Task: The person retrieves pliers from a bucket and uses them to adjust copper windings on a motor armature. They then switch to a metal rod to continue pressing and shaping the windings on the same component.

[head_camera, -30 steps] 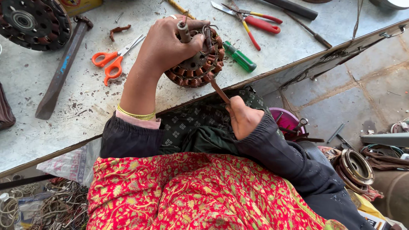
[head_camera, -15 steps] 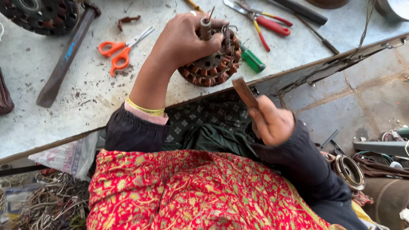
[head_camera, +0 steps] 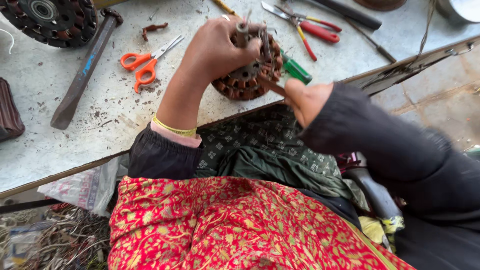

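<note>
Copper-wound motor core (head_camera: 248, 75) sits at the desk (head_camera: 60, 150) edge, upper middle of frame, our left hand (head_camera: 220, 47) clamped over it, our right hand (head_camera: 307, 100) just right, closed around a thin tool (head_camera: 272, 86) angled into it.

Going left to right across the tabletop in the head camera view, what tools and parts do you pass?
Chisel → orange scissors → left hand on the motor stator → green-handled screwdriver → red-handled pliers.
</note>
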